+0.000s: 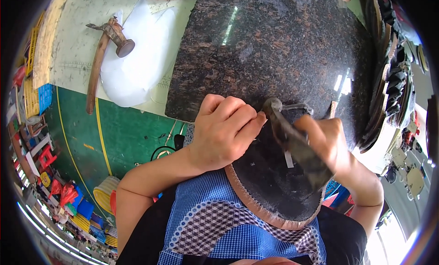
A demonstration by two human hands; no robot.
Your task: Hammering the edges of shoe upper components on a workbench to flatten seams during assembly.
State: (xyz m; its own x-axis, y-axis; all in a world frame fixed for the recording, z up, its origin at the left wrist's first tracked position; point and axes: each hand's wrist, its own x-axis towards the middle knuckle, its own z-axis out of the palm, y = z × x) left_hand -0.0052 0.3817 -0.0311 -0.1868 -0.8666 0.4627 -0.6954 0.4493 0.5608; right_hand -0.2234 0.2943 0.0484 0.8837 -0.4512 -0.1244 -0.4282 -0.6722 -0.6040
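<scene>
A black, rounded leather-like piece (260,182) with a tan, stitched-looking rim lies against my lap and reaches up to the front edge of the dark stone slab (256,50). My left hand (224,132) is closed in a pinch at the far edge of this piece; the fingertips hide what exactly is between them. My right hand (327,137) grips a metal hammer (292,137), blurred by motion. Its round face hovers close to my left fingertips, at the piece's far edge. The wide end points down toward me, over the black piece.
Left of the slab, a second hammer (98,63) with a wooden handle rests on white sheets (137,59) on a pale board. Stacked dark pieces with tan edges (386,82) line the right side. A blue checked apron (196,219) covers my front. Bins and coloured items stand at far left.
</scene>
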